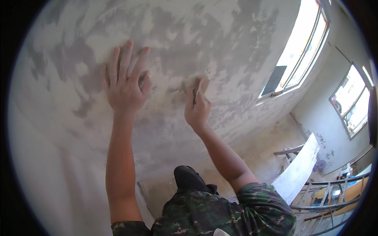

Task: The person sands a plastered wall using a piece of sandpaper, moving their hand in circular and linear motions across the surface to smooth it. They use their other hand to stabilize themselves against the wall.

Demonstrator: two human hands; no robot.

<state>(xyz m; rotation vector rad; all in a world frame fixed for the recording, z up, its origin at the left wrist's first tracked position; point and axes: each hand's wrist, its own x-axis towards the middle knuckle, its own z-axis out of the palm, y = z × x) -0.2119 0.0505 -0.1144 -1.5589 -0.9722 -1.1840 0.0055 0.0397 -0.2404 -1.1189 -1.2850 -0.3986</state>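
Note:
A patchy grey and off-white plastered wall point(177, 50) fills most of the view before me. My left hand point(127, 82) lies on it with spread fingers, palm toward the surface, holding nothing. To its right and slightly lower, my right hand point(198, 109) is closed around a small flat tool point(203, 85), whose upper part is close to or against the wall. Its kind is hard to tell, as the fingers hide much of it. Dark marks show on the wall beside the tool.
A window point(298, 50) is set in the wall at upper right, a second window point(351, 98) beyond it. At lower right stand a long white board point(298, 168) on a wooden support and a metal ladder-like frame point(327, 206).

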